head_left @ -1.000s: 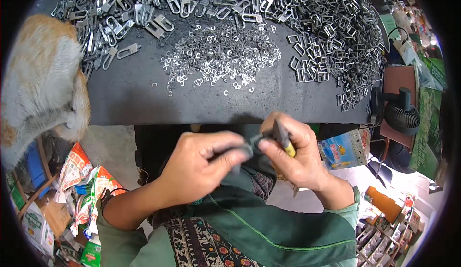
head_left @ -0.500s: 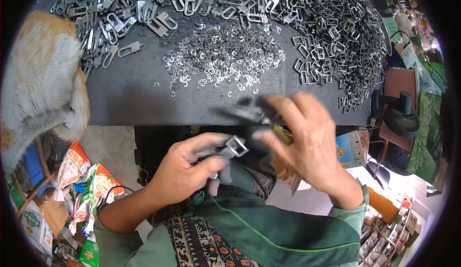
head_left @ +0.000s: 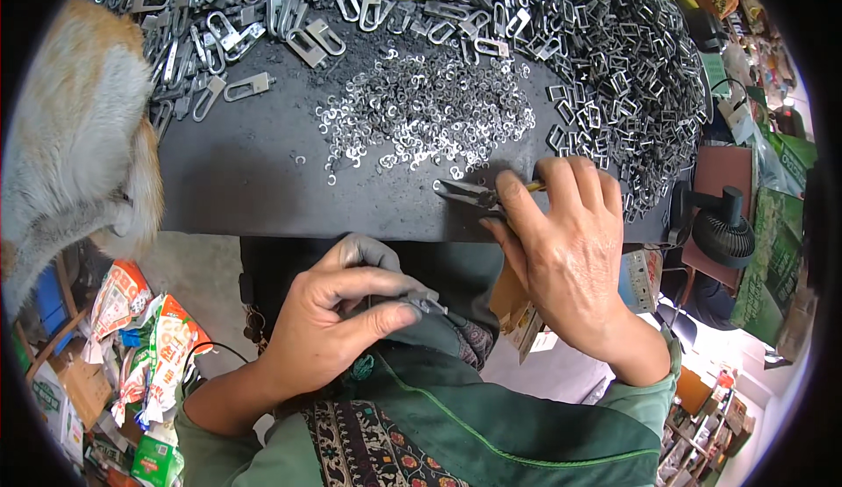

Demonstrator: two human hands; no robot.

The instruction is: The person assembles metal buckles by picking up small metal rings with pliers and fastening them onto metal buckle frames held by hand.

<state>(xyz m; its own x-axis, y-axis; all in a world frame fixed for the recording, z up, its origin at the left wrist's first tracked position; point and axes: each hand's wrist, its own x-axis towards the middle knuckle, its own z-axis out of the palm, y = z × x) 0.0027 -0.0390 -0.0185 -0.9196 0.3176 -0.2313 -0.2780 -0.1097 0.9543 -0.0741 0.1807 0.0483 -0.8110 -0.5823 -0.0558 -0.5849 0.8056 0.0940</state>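
Note:
My left hand (head_left: 329, 312) is closed in front of the table edge, pinching a small metal buckle piece (head_left: 427, 301) between thumb and fingers; most of the piece is hidden. Over the table's near edge, my right hand (head_left: 570, 233) grips pliers (head_left: 474, 196) with a yellow handle. The plier jaws are slightly parted and point left, their tips by a small C-shaped metal ring (head_left: 437, 184). I cannot tell whether they touch it. Just beyond lies a spread pile of similar C-shaped rings (head_left: 421, 119).
Long looped metal parts (head_left: 316, 40) are heaped at the far left, and rectangular metal frames (head_left: 618, 92) at the right. An orange-and-white cat (head_left: 83, 136) occupies the table's left end. A black fan (head_left: 726, 224) stands at the right. Colourful bags (head_left: 167, 355) sit below left.
My right hand has brought the pliers down to the rings near the table edge. My left hand has turned the buckle piece, so its rectangular frame no longer faces up. The view has shifted slightly.

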